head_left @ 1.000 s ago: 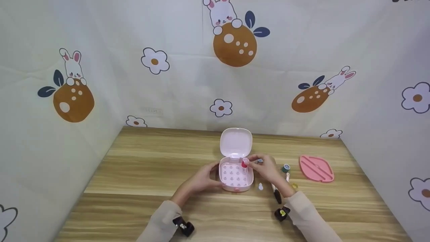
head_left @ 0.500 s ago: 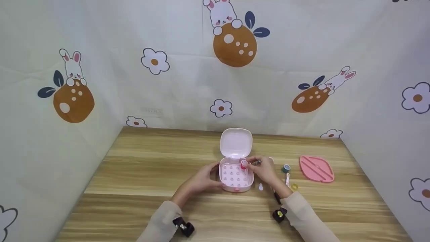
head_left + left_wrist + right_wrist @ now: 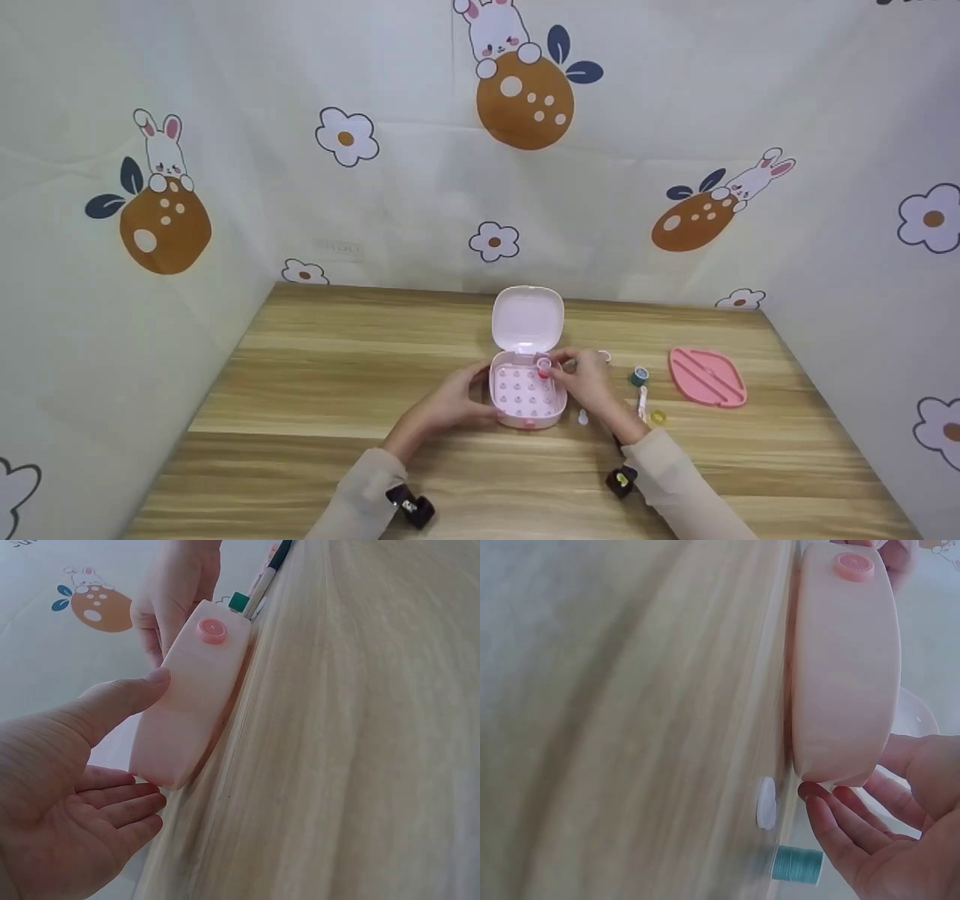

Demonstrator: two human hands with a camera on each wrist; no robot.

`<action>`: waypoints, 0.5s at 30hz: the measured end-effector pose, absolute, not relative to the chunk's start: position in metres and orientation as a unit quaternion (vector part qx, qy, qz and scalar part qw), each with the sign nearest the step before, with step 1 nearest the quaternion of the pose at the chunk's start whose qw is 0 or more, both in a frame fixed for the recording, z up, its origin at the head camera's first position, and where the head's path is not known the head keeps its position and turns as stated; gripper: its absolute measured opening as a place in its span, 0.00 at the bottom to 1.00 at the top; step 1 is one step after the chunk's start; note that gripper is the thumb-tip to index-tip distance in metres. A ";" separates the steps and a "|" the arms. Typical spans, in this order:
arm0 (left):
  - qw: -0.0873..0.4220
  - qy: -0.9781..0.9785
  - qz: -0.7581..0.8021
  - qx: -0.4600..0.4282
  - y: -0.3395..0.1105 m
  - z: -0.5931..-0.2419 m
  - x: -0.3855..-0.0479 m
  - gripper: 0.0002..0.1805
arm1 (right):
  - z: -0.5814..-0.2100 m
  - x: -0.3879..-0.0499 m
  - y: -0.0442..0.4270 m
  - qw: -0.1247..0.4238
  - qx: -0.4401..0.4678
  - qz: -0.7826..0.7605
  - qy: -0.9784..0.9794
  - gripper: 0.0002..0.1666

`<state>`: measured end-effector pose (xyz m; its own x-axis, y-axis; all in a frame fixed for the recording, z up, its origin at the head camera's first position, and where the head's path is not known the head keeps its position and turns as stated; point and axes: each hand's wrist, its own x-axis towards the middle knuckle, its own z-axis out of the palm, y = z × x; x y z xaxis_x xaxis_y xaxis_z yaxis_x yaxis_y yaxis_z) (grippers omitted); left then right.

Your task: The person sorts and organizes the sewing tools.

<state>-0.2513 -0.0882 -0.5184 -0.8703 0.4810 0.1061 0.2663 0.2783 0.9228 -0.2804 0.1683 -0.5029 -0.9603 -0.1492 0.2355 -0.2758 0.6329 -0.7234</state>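
Head view: the pale pink box (image 3: 551,420) stood on the wooden surface (image 3: 315,360), lid (image 3: 528,319) raised, rows of small peg-like bumps across its floor. The right grip (image 3: 589,381) pinched the red spool (image 3: 543,367) between thumb and finger at the box's far right corner; whether its base met the floor could not be told. The left grip (image 3: 452,401) braced the box's left side with nothing pinched. Judgement: the step appeared to be seating the spool; good practice called for keeping it upright, centring it over one bump, lowering it straight without scraping the wall, and steadying the box lightly. The green spool (image 3: 639,376), yellow ring (image 3: 658,416) and pink tray (image 3: 707,376) lay to the right. Faint marks on the wall cloth (image 3: 420,187) were illegible. Left wrist view: thumb rested along the box front, fingers nearly straight at its end; the pink clasp (image 3: 212,631) bore a faint mark, too small to read. Right wrist view: fingers lay by the outer wall, thumb partly behind the rim, red spool hidden; a teal spool (image 3: 797,865) and a white tab (image 3: 766,803) sat near, no brand or label legible.
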 end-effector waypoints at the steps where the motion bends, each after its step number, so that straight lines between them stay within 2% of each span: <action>1: 0.096 0.794 0.553 0.236 -0.088 -0.519 -0.251 0.50 | -0.503 -0.281 0.168 0.076 0.119 0.411 -0.900 0.08; 15: 0.101 0.794 0.551 0.237 -0.089 -0.516 -0.249 0.51 | -0.504 -0.281 0.167 0.077 0.118 0.399 -0.906 0.11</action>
